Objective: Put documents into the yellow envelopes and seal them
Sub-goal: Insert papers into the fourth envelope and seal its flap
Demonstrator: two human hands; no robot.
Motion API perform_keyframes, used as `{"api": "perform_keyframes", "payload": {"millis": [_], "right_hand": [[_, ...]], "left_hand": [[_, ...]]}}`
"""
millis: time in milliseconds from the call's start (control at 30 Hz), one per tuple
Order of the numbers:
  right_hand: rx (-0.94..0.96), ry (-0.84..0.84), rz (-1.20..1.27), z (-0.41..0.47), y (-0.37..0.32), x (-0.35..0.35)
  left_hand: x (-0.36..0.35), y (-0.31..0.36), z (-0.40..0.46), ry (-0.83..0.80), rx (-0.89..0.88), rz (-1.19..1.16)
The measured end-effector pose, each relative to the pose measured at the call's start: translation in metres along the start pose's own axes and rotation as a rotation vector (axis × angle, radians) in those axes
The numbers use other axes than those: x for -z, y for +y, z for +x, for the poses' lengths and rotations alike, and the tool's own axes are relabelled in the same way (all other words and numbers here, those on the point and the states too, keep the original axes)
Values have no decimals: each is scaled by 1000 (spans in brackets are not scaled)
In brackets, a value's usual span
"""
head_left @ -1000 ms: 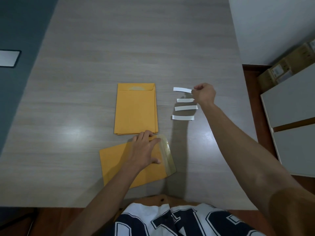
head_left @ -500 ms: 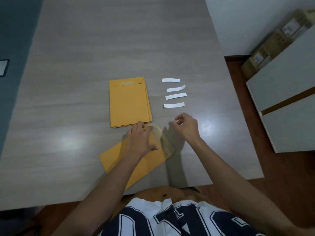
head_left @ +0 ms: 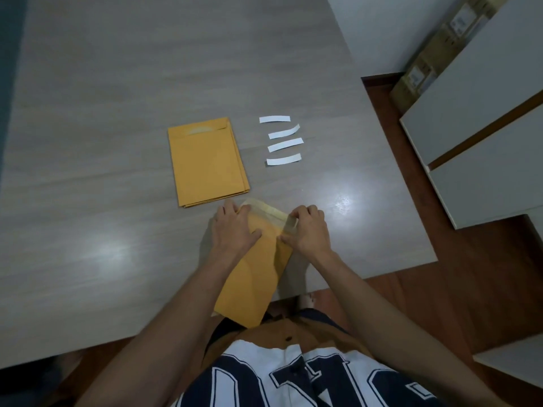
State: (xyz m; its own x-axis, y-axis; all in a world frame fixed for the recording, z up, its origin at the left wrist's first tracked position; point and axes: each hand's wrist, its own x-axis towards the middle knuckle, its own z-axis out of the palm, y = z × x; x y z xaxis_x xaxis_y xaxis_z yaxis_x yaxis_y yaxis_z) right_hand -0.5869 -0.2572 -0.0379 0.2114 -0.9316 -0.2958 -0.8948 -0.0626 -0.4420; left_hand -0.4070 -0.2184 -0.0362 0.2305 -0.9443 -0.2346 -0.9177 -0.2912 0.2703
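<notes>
A yellow envelope (head_left: 255,277) lies at the near table edge, its bottom end hanging over the edge toward me. My left hand (head_left: 233,227) rests flat on its upper left part. My right hand (head_left: 308,229) pinches the envelope's glossy flap (head_left: 271,211) at its right end, fingers curled on it. A stack of yellow envelopes (head_left: 207,161) lies flat just beyond my left hand. Several white paper strips (head_left: 283,141) lie in a column to the right of the stack.
The grey wood-grain table (head_left: 117,142) stretches far and left. Right of the table stand white cabinets (head_left: 484,136) and cardboard boxes (head_left: 435,54) on a brown floor.
My right hand came back from the white strips to the envelope's flap and now pinches it. The envelope turned so its length points toward me. My left hand stayed on it.
</notes>
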Motion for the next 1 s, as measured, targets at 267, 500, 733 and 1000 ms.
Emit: {"api": "perform_keyframes", "payload": {"millis": [267,500,733,1000], "right_hand": [[-3,-21,-45,0,-3,2],[3,-43,-72,5,-4,5],[15,-50,-87,5,-4,7],[34,-33,-22,0,-5,8]], "left_hand": [[4,-4,3,-66,-138,79],[18,1,18,-183,-158,75],[23,1,24,-194,-151,99],[20,-8,17,-97,-163,24]]}}
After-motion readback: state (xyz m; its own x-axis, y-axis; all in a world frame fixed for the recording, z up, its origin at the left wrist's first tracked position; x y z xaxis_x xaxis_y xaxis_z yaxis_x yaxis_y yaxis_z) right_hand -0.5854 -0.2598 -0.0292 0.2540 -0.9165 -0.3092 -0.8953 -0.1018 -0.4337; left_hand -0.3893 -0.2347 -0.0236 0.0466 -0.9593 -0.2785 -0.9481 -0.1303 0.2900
